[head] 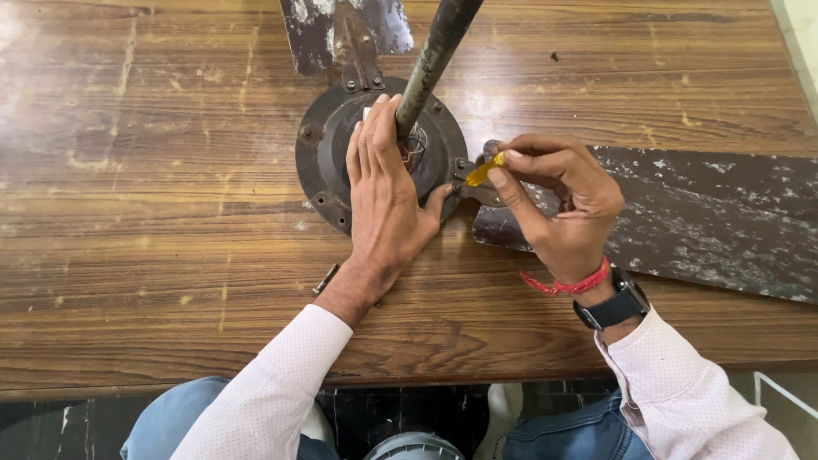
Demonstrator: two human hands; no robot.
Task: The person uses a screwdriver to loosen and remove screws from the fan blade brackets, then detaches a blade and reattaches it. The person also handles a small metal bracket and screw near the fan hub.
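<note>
A dark round ceiling-fan motor housing (324,145) lies on a brown wooden table (153,187), with a grey downrod (434,51) rising from its middle. My left hand (383,196) lies flat on the housing, fingers beside the rod and some red wires. My right hand (558,200) grips a small yellow-handled tool (484,169), its tip at the blade bracket on the housing's right edge. A worn dark fan blade (707,221) stretches right from that bracket, partly under my right hand.
A second worn blade (341,30) points away at the top, bolted on through a bracket. A small metal piece (325,279) lies on the table by my left wrist. The table's near edge runs just above my knees; its right end sits at the top right corner.
</note>
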